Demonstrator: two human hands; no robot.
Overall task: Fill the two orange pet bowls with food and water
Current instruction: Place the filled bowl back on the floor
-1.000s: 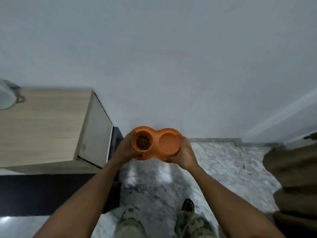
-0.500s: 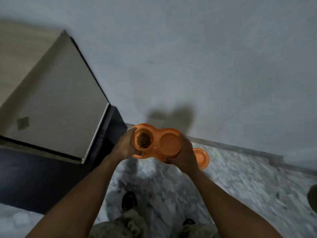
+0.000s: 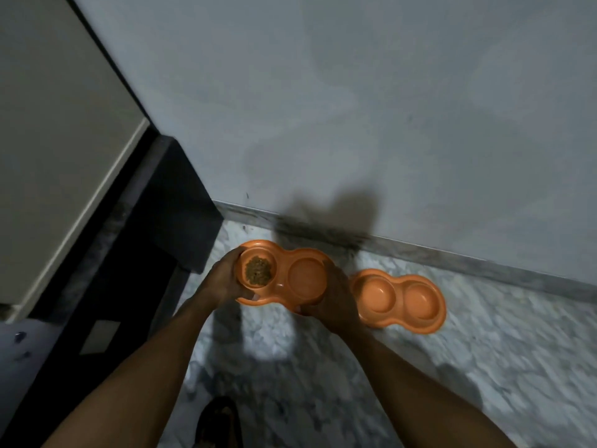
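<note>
Left hand (image 3: 223, 279) and right hand (image 3: 336, 299) grip the ends of a double bowl (image 3: 284, 276). Its left cup holds kibble (image 3: 257, 270). A second double bowl (image 3: 399, 300) lies on the floor (image 3: 484, 334).

The held double bowl (image 3: 307, 276) is plain orange, and so is the second double bowl (image 3: 399, 297); the kibble (image 3: 257, 270) is speckled brown. The floor (image 3: 500, 350) is marbled grey and white, the wall (image 3: 355, 108) pale grey, the cabinet (image 3: 58, 124) beige, its plinth (image 3: 161, 195) black

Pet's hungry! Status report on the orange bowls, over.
Left grip and right grip hold double pet bowl's ends. Kibble in its left cup. Second double bowl on floor, close by right grip, no kibble.
</note>
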